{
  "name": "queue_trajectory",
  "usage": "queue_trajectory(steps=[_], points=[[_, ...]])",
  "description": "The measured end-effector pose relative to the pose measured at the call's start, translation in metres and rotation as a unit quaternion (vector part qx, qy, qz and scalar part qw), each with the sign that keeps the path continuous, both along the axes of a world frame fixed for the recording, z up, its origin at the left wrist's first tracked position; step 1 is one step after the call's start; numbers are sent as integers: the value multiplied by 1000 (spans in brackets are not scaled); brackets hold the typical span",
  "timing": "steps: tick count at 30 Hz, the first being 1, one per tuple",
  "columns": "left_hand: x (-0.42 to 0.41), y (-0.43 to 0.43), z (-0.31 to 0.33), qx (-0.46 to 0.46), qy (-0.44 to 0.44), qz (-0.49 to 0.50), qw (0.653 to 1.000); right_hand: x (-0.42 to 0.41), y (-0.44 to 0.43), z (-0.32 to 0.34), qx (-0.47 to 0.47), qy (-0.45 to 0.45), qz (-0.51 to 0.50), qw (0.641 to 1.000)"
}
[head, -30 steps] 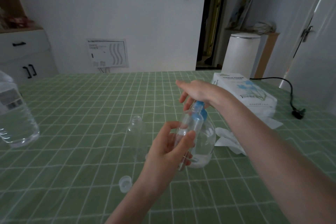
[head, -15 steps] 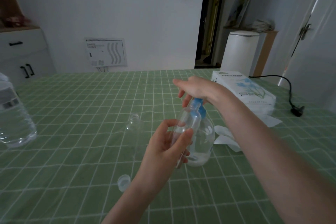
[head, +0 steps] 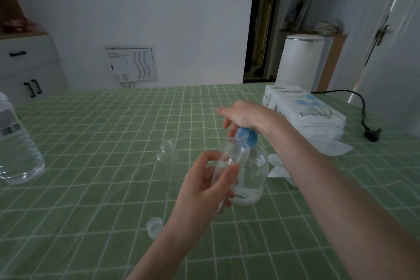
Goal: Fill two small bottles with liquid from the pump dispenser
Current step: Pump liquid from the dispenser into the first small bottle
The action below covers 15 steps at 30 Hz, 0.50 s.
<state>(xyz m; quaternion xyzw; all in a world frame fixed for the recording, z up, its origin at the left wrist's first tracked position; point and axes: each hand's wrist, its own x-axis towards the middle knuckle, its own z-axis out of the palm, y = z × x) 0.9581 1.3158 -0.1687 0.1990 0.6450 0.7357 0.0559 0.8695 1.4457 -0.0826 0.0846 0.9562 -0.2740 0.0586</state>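
Bottle one (head: 231, 151) tilted, pinched by left grip (head: 202, 186), mouth at pump dispenser (head: 256, 166) nozzle. Right grip (head: 245, 113) spread, palm pressing blue pump head (head: 249, 138). Second bottle (head: 168, 157) upright, uncapped, on surface (head: 91, 132) just left.

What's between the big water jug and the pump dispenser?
Head view: a small bottle standing uncapped on the cloth, then the left hand gripping the other small bottle by the dispenser.

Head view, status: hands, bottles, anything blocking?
Left hand grips small bottle against pump dispenser. Right hand presses its blue pump head. Second small bottle stands uncapped, apart, on tablecloth. Nothing blocking.
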Motion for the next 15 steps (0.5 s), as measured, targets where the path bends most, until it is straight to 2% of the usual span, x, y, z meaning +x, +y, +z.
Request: queue_trajectory(steps=[5,15], points=[[1,3,6,4,8,0,1000,-1,2,10,0,36,-2,999],[3,2,6,1,2,3,1000,2,1,7,-8,11,-3,1000]])
